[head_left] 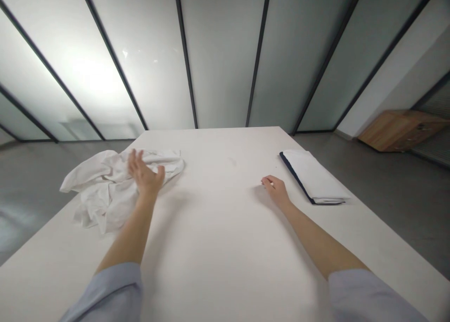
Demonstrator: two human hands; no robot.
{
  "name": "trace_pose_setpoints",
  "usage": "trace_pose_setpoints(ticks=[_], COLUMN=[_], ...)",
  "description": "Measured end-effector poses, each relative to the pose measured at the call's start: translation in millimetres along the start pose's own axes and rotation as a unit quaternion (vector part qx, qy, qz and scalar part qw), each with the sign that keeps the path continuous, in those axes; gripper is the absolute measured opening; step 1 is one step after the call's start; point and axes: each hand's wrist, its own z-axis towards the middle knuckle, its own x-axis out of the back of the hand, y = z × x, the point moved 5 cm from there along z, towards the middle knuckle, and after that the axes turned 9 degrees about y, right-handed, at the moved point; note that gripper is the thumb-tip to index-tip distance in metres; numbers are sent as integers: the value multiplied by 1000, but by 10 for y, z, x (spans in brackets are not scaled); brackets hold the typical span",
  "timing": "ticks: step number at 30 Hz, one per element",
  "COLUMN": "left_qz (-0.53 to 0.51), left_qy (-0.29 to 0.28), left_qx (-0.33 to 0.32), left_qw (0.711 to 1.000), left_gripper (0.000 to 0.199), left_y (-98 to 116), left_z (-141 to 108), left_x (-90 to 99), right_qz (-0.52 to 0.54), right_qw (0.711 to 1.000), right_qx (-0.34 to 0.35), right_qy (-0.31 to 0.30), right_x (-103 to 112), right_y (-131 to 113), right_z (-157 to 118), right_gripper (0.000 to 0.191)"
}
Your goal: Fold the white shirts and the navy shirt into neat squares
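Observation:
A crumpled heap of white cloth (108, 190) lies at the left side of the table, part of it hanging past the left edge. My left hand (145, 173) is raised over the right part of this heap, fingers spread, holding nothing; whether it touches the cloth I cannot tell. Over the middle right of the table is my right hand (276, 190), its fingers curled in, and what they might hold is hidden. To the right of that hand rests a flat stack of folded white cloth (312, 174) with a dark blue layer (297, 175) showing beneath it.
The white table (218, 247) stretches away from me and narrows toward its far edge. Behind it stands a frosted glass partition (221, 59) with dark frames. A wooden cabinet (397, 130) stands on the grey floor (393, 195) at the far right.

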Motion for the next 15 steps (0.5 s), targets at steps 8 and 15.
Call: trace_pose_setpoints(ticks=[8,15], left_qz=[-113,-123], left_qy=[-335,-395], left_qx=[-90,-74], left_qw=[931,907], left_gripper=[50,38], left_y=[1060,985], left_z=[-1236,-1414], left_x=[-894,-1051], right_qz=[-234,-477], right_qw=[965,834], right_qx=[-34,-278], right_qy=[115,5], right_x=[801,1562], right_y=[301,974], right_z=[494,565], right_gripper=[36,60])
